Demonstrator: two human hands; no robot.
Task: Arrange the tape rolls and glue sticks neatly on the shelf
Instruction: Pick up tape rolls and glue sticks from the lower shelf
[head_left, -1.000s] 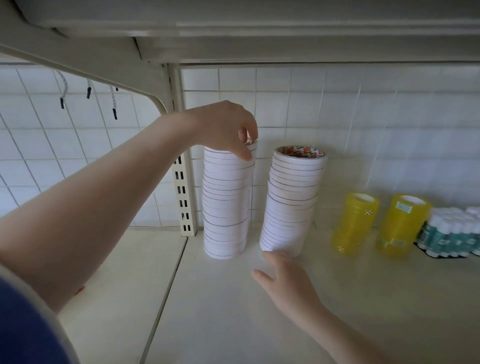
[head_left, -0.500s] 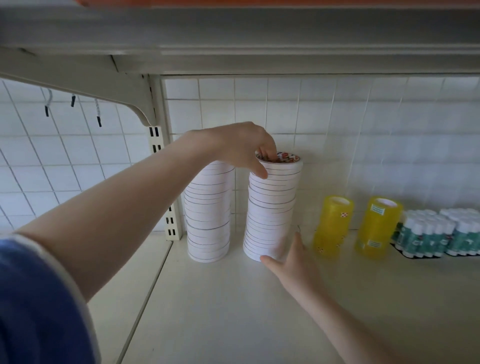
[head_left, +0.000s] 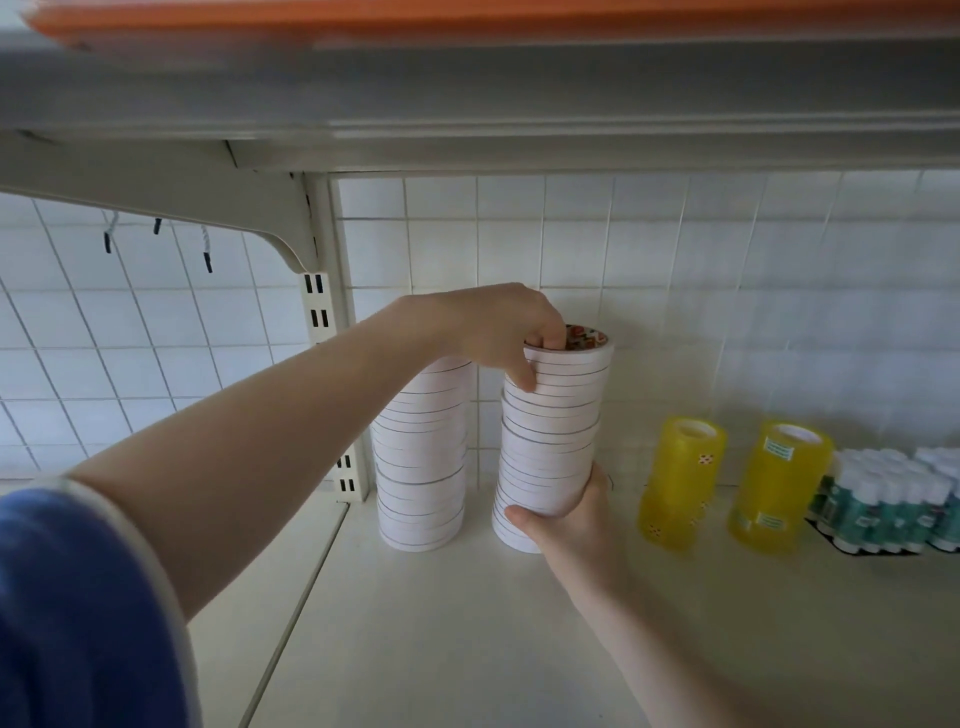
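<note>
Left hand (head_left: 498, 332) pinches the top rolls of the right white tape stack (head_left: 550, 441), fingers hooked in the core; right hand (head_left: 566, 514) curls round its base. Loose rolls, light, likely to shear sideways: hold both ends. Left white stack (head_left: 421, 467) just beside; yellow rolls (head_left: 680, 483) and glue sticks (head_left: 888, 499) farther right on the shelf (head_left: 467, 623).

You see white tape stacks (head_left: 550, 441) with thin dark lines, yellow tape rolls (head_left: 680, 483), green-and-white glue sticks (head_left: 883, 504), and a cream shelf (head_left: 467, 623).
</note>
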